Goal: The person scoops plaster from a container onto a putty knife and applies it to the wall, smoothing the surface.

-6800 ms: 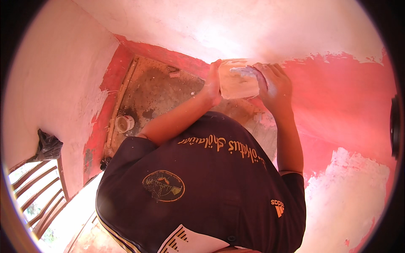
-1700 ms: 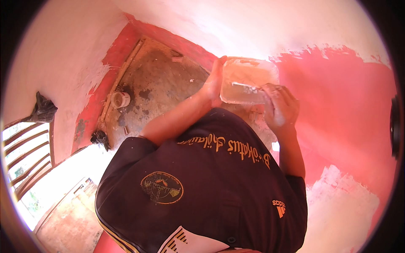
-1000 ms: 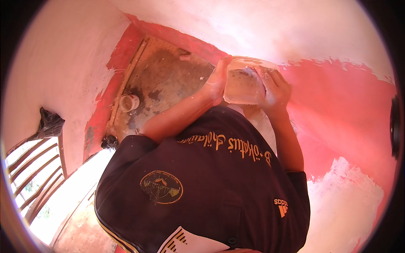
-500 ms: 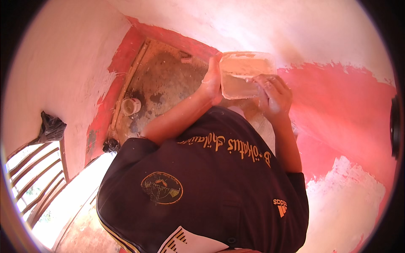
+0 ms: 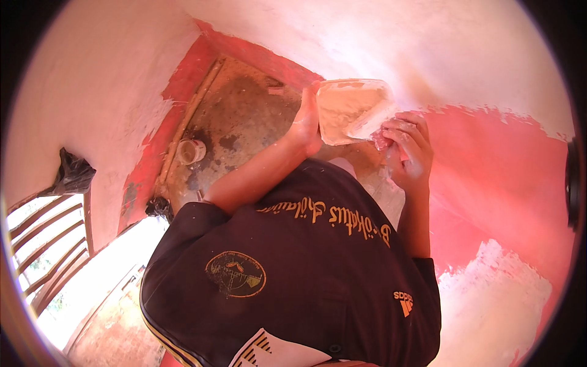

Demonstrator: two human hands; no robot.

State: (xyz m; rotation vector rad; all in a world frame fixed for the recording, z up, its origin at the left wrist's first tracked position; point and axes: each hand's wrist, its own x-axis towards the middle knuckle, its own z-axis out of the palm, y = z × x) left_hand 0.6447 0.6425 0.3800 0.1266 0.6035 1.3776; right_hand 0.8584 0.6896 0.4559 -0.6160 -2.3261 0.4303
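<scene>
My left hand [image 5: 310, 119] is closed on the left side of a shallow, rectangular plastic tub [image 5: 330, 136] with rounded corners, tilted so its inside shows. A cream-coloured paste or paint [image 5: 348, 103] coats the inside. My right hand [image 5: 408, 144] grips a flat, wide tool [image 5: 371, 124] covered in the same pale stuff, its broad end inside the tub near the right lower corner. Whether it is a scraper or a brush I cannot tell, as my fingers cover its handle. White smears mark my right fingers.
Ahead is a wall [image 5: 477, 55], white above ragged-edged pink. A small pale bucket [image 5: 191, 151] stands on the stained floor [image 5: 244, 116] by the left wall, with a pinkish block [image 5: 276, 90] farther off. A barred window opening [image 5: 52, 244] and black plastic bag [image 5: 73, 173] are at left.
The right hand has moved slightly right and down, and the flat tool has turned so its broad pale face shows. The tub has tilted a little in my left hand.
</scene>
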